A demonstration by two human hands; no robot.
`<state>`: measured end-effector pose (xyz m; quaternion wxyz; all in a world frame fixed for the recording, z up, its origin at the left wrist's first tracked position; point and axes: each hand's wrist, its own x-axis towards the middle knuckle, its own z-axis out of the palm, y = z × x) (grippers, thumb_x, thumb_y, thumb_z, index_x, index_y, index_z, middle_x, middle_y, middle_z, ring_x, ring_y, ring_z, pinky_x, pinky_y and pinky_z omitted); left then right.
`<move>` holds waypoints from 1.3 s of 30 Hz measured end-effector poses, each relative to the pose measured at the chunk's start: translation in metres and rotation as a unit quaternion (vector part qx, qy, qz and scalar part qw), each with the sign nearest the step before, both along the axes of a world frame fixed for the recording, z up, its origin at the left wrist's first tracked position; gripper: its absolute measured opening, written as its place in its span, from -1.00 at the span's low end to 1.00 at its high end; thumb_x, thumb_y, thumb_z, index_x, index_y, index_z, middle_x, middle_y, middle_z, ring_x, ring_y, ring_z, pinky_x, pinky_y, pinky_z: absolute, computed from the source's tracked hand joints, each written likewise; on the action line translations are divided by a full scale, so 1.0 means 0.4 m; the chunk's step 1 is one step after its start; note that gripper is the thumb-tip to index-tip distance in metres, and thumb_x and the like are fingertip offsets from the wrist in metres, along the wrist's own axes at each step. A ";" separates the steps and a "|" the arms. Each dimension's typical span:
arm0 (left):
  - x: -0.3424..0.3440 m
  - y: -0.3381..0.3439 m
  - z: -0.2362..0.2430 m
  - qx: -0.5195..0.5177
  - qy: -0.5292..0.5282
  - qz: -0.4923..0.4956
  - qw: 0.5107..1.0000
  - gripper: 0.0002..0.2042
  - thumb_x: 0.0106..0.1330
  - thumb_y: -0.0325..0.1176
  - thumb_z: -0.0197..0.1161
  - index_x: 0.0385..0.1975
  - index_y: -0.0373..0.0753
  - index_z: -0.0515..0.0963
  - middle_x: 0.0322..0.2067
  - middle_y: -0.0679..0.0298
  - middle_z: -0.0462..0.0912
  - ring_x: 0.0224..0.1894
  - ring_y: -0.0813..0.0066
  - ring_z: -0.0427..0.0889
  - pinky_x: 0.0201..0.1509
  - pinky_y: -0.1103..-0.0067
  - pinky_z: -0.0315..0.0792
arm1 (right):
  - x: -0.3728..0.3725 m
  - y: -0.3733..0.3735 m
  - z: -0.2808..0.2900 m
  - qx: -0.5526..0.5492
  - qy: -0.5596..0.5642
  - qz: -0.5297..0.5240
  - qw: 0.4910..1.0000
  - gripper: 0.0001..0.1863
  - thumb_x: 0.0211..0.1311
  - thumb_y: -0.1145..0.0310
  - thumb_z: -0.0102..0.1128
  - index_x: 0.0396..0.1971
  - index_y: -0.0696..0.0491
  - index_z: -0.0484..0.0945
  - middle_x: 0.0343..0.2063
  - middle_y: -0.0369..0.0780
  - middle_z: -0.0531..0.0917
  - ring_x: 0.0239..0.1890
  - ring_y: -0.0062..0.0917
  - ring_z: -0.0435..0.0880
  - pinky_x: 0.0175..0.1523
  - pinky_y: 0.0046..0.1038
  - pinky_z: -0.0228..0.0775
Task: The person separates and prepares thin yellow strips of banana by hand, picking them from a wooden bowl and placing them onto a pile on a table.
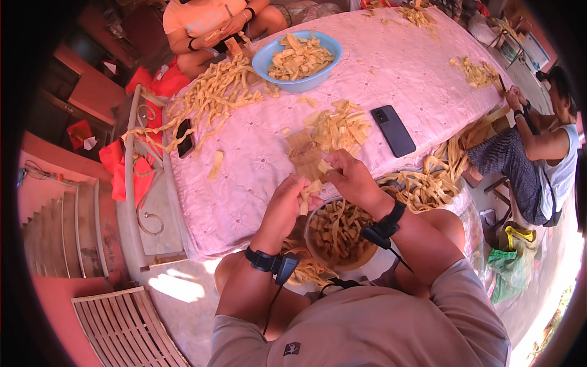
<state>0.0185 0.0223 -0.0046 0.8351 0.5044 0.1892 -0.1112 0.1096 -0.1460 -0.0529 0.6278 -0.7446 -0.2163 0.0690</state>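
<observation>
My left hand (286, 205) is closed, with a folded pale yellow strip (310, 189) pinched in its fingers. Close beside it, my right hand (358, 183) pinches the end of another small yellow strip piece (324, 166). The strips look flat and fibrous; I cannot make out their material. Just beyond my hands, a pile of short yellow pieces (342, 126) lies on a pink quilted cover (257, 162). Below my wrists, a round tub (313, 244) between my legs holds many folded tan pieces, partly hidden by my right forearm.
A blue basin (262, 61) of pieces stands farther off, beside long tangled strips (211, 92). Two phones lie on the cover, a dark one (393, 131) right and another (184, 138) left. People sit at far left and right. Long strips (422, 189) heap at the right edge.
</observation>
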 end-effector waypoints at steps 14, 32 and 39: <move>-0.046 -0.092 -0.019 0.105 -0.151 -0.121 0.975 -0.92 0.39 -0.40 0.15 -0.26 -0.25 0.45 -0.30 0.31 0.58 -0.29 0.60 0.54 -0.11 0.62 0.41 | -0.022 -0.031 0.175 0.165 0.318 0.111 0.927 -0.70 0.22 0.54 0.15 -0.03 0.12 0.43 -0.36 -0.34 0.60 -0.39 -0.78 0.53 -0.34 -0.70 0.36; -0.027 -0.022 0.032 0.359 -0.297 -0.141 0.874 -0.78 0.24 -0.61 0.04 -0.21 -0.32 0.60 -0.26 0.32 0.55 -0.35 0.54 0.50 -0.16 0.66 0.36 | -0.038 -0.067 0.198 0.186 0.277 0.128 0.934 -0.94 0.33 0.44 0.11 -0.28 0.06 0.43 -0.50 -0.30 0.63 -0.48 -0.69 0.60 -0.40 -0.69 0.36; -0.032 -0.005 0.022 0.124 -0.163 -0.087 0.975 -0.61 0.43 -0.25 -0.11 -0.11 -0.46 0.56 -0.19 0.18 0.61 -0.17 0.45 0.59 -0.03 0.55 0.44 | -0.073 -0.060 0.180 0.138 0.171 0.185 0.958 -0.95 0.36 0.55 0.05 -0.24 0.09 0.44 -0.40 -0.34 0.60 -0.33 -0.72 0.61 -0.29 -0.68 0.42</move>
